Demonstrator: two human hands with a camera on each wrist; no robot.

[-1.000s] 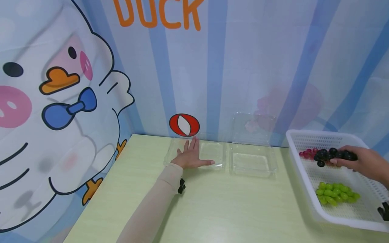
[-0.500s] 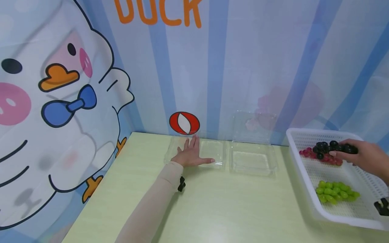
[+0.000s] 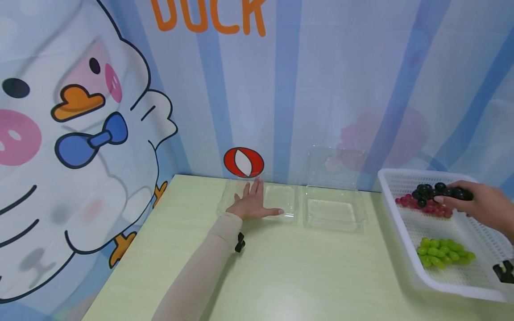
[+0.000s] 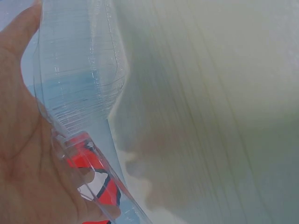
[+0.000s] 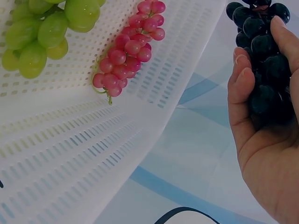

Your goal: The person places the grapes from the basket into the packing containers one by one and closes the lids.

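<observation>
While the right hand point(image 3: 483, 208) grips black grapes point(image 5: 263, 45), its fingers covering some, the left hand point(image 3: 252, 205), fingers spread, partly hides the left clear box point(image 3: 280, 199).

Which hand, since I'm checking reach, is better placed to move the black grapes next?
Probably the right hand: it grips the black grapes over the white basket, while the left hand is spread at clear packaging, well away.
</observation>
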